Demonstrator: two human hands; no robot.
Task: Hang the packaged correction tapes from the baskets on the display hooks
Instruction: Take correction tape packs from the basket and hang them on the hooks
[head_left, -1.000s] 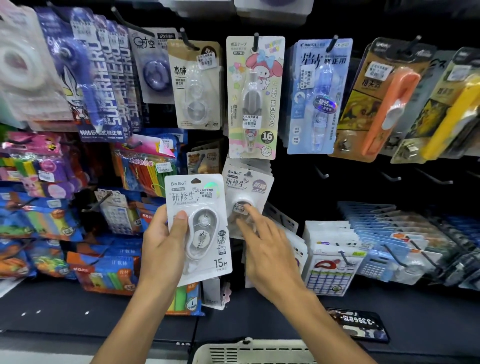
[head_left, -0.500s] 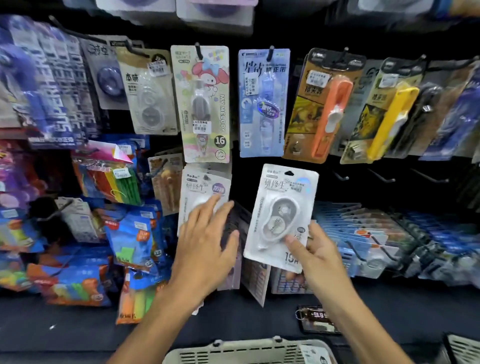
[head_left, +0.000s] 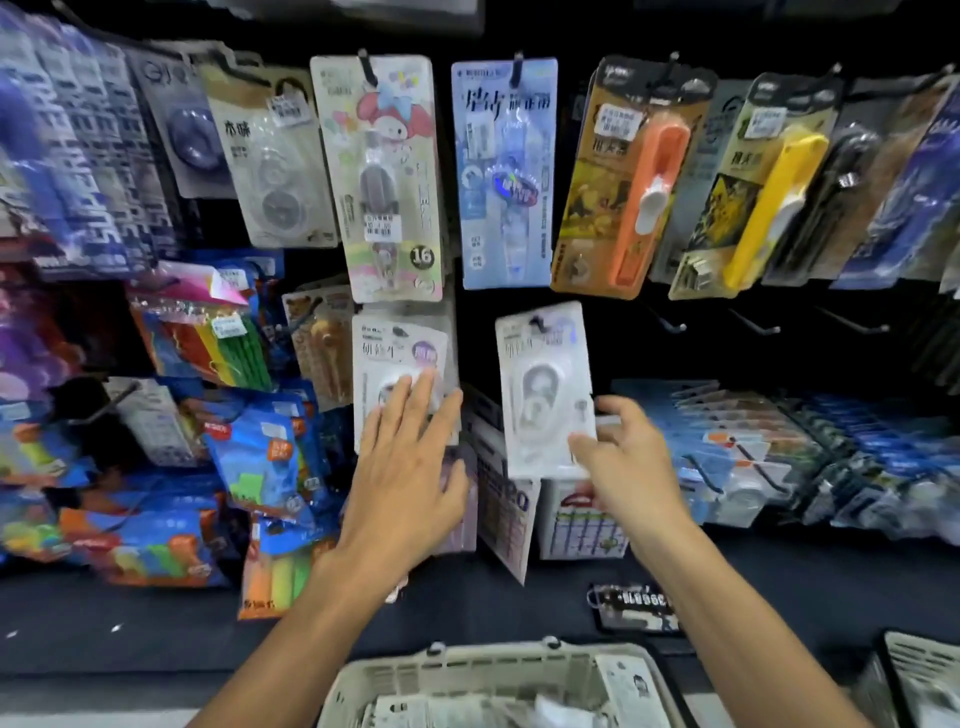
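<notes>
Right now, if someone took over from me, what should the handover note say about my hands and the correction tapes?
Left hand: open, fingers flat on the hung white pack.
Right hand: pinching the second white pack by its lower edge; its top appears to be on a hook.
Done: one pack hung, the second apparently on.
Left: let go, then hang the packs in the basket, using the bare hooks to the right.

A shop, at its stationery display. A dark wall of display hooks (head_left: 670, 326) carries carded goods with price stickers. Above the right hand's (head_left: 631, 467) grip on a white correction tape pack (head_left: 543, 389) hang an orange-cased pack (head_left: 631, 176) and a pale blue one (head_left: 506, 171); left of it are bagged coloured highlighters (head_left: 218, 345). Below the grip stands a plastic shopping basket (head_left: 488, 670) of packs.
</notes>
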